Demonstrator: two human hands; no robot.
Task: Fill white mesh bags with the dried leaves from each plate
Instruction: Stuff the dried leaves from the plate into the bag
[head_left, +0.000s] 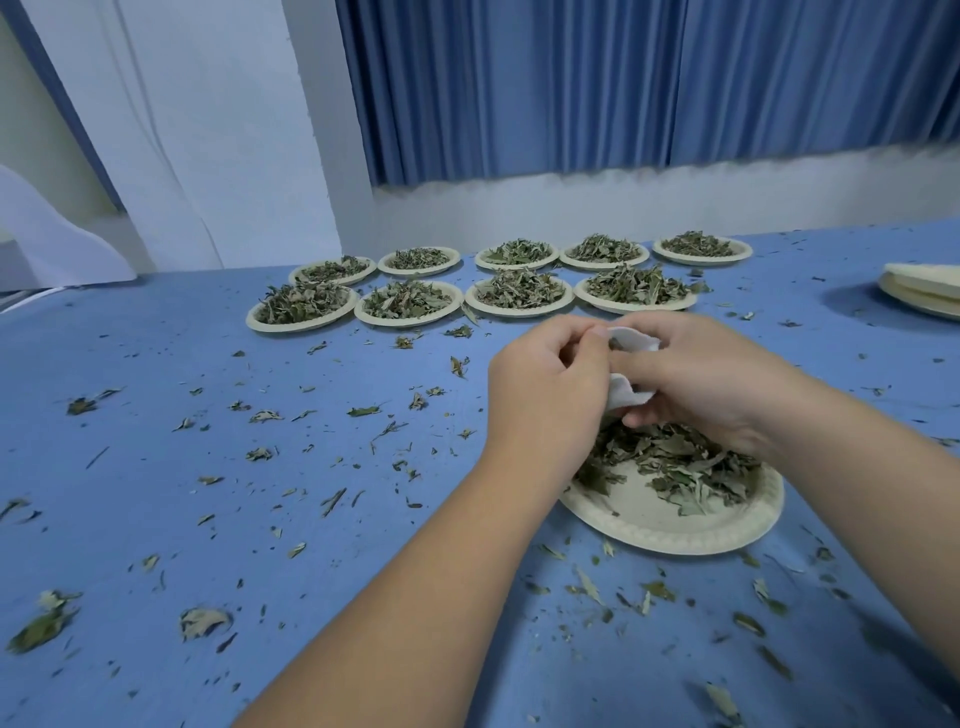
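Observation:
A small white mesh bag is held between both hands just above the near paper plate, which carries a heap of dried leaves. My left hand pinches the bag's upper left edge. My right hand grips the bag from the right, its fingers curled round the cloth. Most of the bag is hidden by the fingers; a few leaves show at its mouth.
Several paper plates heaped with dried leaves stand in two rows at the back, such as one plate at the left. A stack of bare plates sits at the far right edge. Loose leaf bits litter the blue tabletop.

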